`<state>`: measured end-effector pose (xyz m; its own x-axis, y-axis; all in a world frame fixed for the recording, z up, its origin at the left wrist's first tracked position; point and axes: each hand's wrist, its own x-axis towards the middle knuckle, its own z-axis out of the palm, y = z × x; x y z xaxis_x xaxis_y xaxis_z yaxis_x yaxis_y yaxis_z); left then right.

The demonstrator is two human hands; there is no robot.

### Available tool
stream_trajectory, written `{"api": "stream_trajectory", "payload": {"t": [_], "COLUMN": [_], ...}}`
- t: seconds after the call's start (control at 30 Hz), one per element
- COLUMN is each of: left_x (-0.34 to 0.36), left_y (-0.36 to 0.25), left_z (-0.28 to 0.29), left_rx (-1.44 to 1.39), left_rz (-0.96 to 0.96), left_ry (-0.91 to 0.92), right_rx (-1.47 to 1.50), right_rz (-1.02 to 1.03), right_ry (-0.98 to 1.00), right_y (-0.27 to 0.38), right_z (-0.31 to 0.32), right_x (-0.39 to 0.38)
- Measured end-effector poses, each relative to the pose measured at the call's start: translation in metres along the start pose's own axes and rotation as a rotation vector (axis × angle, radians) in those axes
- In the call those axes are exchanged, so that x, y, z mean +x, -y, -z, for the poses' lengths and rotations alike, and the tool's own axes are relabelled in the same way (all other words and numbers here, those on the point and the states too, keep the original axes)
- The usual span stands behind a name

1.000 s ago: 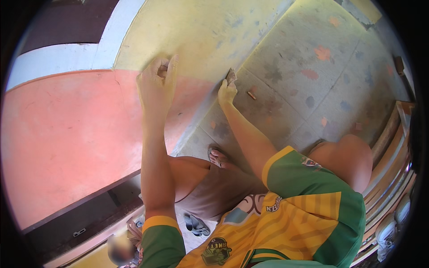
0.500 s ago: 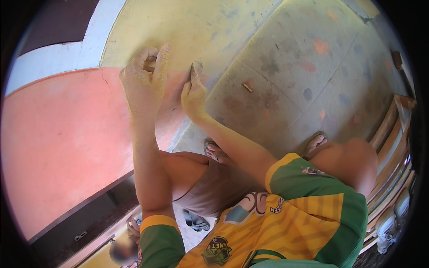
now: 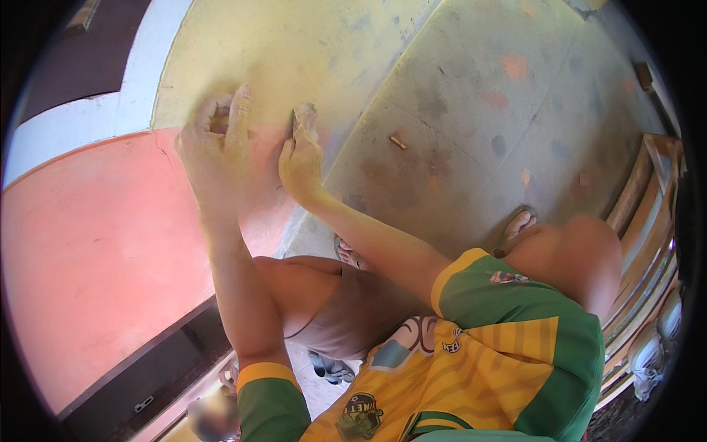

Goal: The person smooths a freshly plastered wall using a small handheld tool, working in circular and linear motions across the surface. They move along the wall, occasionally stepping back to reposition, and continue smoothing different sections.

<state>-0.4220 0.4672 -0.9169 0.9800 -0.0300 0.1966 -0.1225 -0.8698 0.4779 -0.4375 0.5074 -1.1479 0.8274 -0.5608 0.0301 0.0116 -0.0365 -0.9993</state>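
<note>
My left hand [image 3: 215, 151], coated in pale dust, is at the painted wall [image 3: 96, 214], near the line where yellow meets pink. Its fingers are curled in and the thumb points up; whatever they may hold is hidden. To the right of it, my right hand [image 3: 302, 163] is closed on a small thin flat piece [image 3: 305, 118], pale with a dark edge, whose kind I cannot make out. That piece sticks up past the fingertips, close to the wall's yellow lower part. Dust covers both forearms too.
A grey floor [image 3: 456, 110] with paint spots lies to the right, with a small brown stick [image 3: 398, 143] on it. Wooden slats [image 3: 648, 214] stand at the far right beside clear bags [image 3: 648, 357]. Another person [image 3: 213, 416] is at the lower left, beyond a dark ledge.
The whole view has shifted slightly. My left hand has moved a little to the left along the wall, its fingers still curled. My right hand keeps its hold on the flat piece.
</note>
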Motion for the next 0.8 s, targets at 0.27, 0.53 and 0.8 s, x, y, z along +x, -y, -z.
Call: {"api": "stream_trajectory", "payload": {"t": [0.27, 0.53, 0.8], "left_x": [0.002, 0.007, 0.006], "left_y": [-0.009, 0.001, 0.016], "left_z": [-0.004, -0.005, -0.006], "left_rx": [0.087, 0.049, 0.050], "left_rz": [0.071, 0.082, 0.040], "left_ry": [0.032, 0.042, 0.042], "right_rx": [-0.126, 0.072, 0.007], "right_rz": [-0.517, -0.172, -0.271], "right_ry": [0.155, -0.044, 0.001], "right_y": [-0.118, -0.028, -0.030], "right_z": [0.031, -0.006, 0.000], "right_x": [0.075, 0.006, 0.018]}}
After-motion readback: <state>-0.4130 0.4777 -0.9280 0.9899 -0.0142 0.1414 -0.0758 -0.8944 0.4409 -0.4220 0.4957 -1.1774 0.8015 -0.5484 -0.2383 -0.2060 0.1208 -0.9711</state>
